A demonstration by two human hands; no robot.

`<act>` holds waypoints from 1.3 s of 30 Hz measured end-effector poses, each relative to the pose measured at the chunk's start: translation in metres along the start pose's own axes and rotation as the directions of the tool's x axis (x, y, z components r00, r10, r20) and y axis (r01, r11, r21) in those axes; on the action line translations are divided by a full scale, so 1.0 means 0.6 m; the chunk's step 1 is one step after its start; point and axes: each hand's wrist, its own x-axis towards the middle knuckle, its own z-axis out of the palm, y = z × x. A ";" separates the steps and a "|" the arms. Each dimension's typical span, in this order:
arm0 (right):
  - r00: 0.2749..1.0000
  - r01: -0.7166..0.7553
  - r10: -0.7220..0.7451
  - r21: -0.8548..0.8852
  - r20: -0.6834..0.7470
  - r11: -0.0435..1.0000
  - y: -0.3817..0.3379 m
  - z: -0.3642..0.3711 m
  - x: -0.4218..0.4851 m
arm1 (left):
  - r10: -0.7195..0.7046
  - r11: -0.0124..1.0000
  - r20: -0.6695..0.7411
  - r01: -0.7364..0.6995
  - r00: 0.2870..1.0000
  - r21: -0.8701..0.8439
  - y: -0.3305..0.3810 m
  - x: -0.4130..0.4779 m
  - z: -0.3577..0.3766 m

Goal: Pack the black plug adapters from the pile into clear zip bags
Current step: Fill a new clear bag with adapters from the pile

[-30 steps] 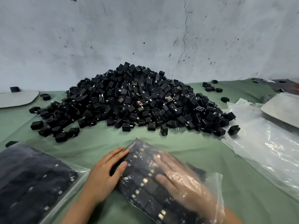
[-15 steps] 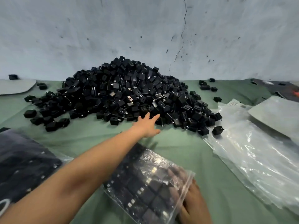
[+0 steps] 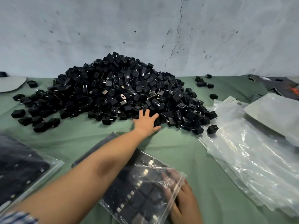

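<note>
While a filled bag (image 3: 24, 168) lies far left, the left hand (image 3: 146, 122) rests splayed, gripping nothing, on the near edge of the pile (image 3: 113, 91). Raking carelessly could topple adapters (image 3: 106, 120) down onto the green cloth (image 3: 186, 143), bare between pile and zip bag (image 3: 142, 191). The right hand (image 3: 182, 206) lies flat-fingered inside its mouth; empty bags (image 3: 252, 151) crowd the right.

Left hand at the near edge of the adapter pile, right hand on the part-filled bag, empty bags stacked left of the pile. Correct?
No. The head view shows the empty bags stacked right of the pile; the rest holds: left hand at its near edge, right hand on the part-filled bag.
</note>
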 end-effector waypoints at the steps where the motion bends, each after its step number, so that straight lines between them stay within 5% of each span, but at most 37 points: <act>1: 1.000 -0.009 0.009 0.019 -0.010 1.000 -0.002 -0.001 0.001 | -0.002 1.000 -0.032 0.002 0.999 -0.010 0.006 -0.001 0.004; 9: 0.996 -0.085 0.084 0.086 0.013 0.993 -0.004 -0.002 -0.001 | -0.074 0.995 -0.022 0.073 0.997 -0.067 0.030 -0.008 0.016; 13: 0.990 -0.143 0.139 0.152 0.038 0.978 -0.011 -0.007 -0.003 | 0.017 0.985 0.025 -0.012 1.000 -0.170 0.029 -0.012 0.008; 17: 0.985 -0.103 0.125 0.179 -0.116 0.978 -0.016 -0.015 -0.007 | 0.074 0.948 0.077 -0.046 0.994 -0.316 0.013 -0.032 -0.012; 19: 0.962 -0.111 0.158 0.210 -0.224 0.971 -0.017 -0.019 -0.010 | 0.041 0.820 0.090 0.018 0.995 -0.572 0.003 -0.052 -0.030; 22: 0.866 -0.174 0.289 0.296 -0.408 0.939 -0.013 -0.026 -0.014 | 0.002 0.404 0.131 0.119 0.991 -0.907 -0.016 -0.107 -0.070; 25: 0.737 -0.244 0.413 0.359 -0.535 0.901 -0.019 -0.033 -0.009 | 0.085 0.019 0.110 0.108 0.990 -0.994 -0.038 -0.201 -0.100; 27: 0.717 -0.219 0.429 0.406 -0.549 0.887 -0.048 -0.030 0.008 | 0.151 -0.139 0.136 0.158 0.979 -0.978 -0.053 -0.273 -0.105; 29: 0.816 -0.094 0.313 0.422 -0.486 0.902 -0.093 -0.026 0.032 | 0.177 -0.154 0.159 0.187 0.971 -0.970 -0.059 -0.335 -0.106; 32: 0.980 0.033 0.053 0.421 -0.190 0.907 -0.163 -0.010 0.065 | 0.180 -0.076 0.099 0.115 0.979 -0.990 -0.063 -0.390 -0.106; 35: 1.000 0.013 -0.020 0.397 0.015 0.918 -0.203 0.013 0.085 | 0.072 -0.027 0.058 0.060 0.996 -0.998 -0.072 -0.410 -0.107; 39: 0.996 -0.088 0.071 0.453 0.054 0.887 -0.223 0.033 0.095 | 0.081 -0.125 0.260 0.269 0.962 -0.955 -0.094 -0.415 -0.090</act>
